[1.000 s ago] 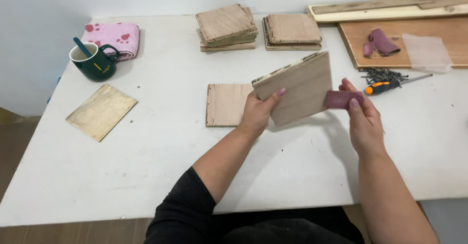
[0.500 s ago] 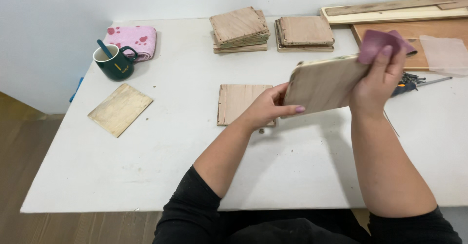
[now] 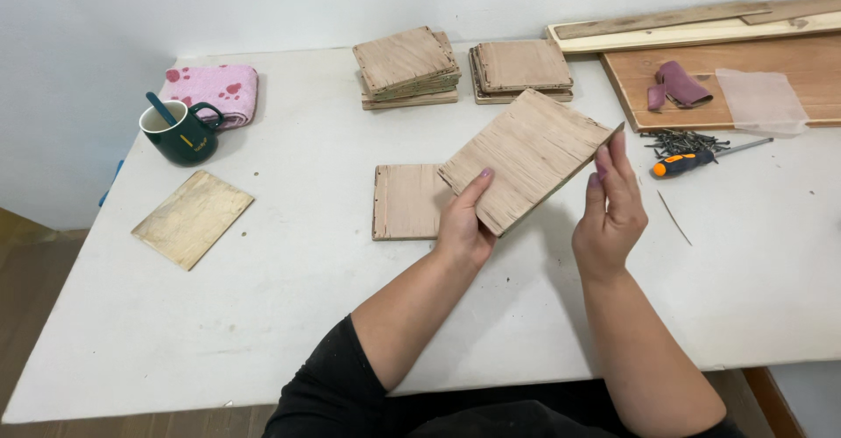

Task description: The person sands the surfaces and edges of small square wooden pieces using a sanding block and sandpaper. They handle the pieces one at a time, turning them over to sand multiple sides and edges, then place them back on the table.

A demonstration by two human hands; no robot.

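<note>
1. Two hands on one plywood panel (image 3: 528,158), held tilted just above the white table (image 3: 307,271).
2. Left hand (image 3: 464,223): fingers curled under the panel's lower-left edge, thumb on top, clamped on it.
3. Right hand (image 3: 611,206): fingers nearly straight, tips touching the panel's right corner; loose contact, not a full grasp.
4. Flat wood piece (image 3: 405,201) lies on the table just behind the left hand, partly under the panel.
5. Screwdriver (image 3: 692,159) and nail pile (image 3: 685,142) near the right hand.
6. Two wood stacks (image 3: 407,66) further back.

Left hand (image 3: 464,219) clasped, thumb up; right hand (image 3: 611,215) raised, fingers straight together.
</note>
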